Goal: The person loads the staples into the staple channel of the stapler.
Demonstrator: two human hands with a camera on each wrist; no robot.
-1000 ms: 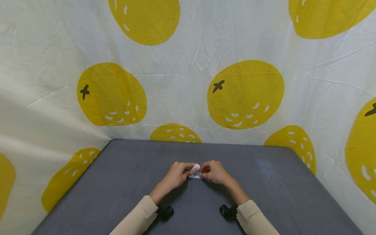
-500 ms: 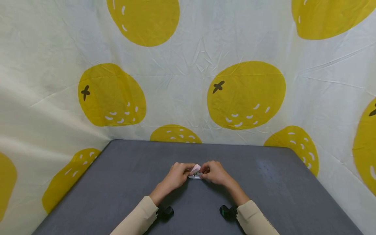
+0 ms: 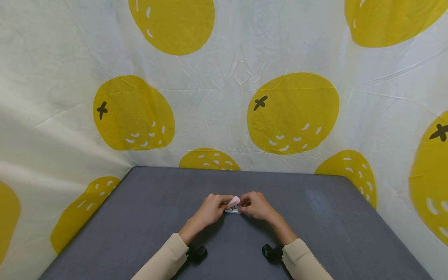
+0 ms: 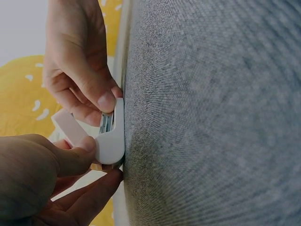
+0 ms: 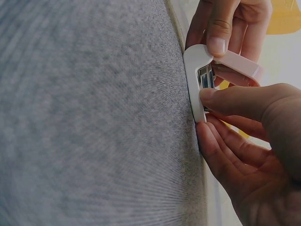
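Note:
A small stapler with a white base [image 5: 192, 70] stands on the grey table, its pink top arm [image 5: 237, 66] swung up. Between the two parts the metal staple channel [image 4: 106, 122] shows. My left hand [image 3: 210, 209] holds the stapler at its hinge end, thumb against the side where arm and base meet. At the other end my right hand [image 3: 257, 206] pinches the front of the stapler, thumb over the metal channel and fingers at the base's tip. In the right wrist view, the right thumb hides the channel's front part.
The dark grey table [image 3: 168, 190] stretches around both hands. Behind it and at its sides hangs a white cloth [image 3: 217, 116] printed with yellow fruit. Black straps with small devices [image 3: 197, 254] sit at both wrists, close above the table.
Both hands keep their grip on the stapler. Its pink top arm and my left fingertips have shifted very slightly to the right; my right hand stays nearly still.

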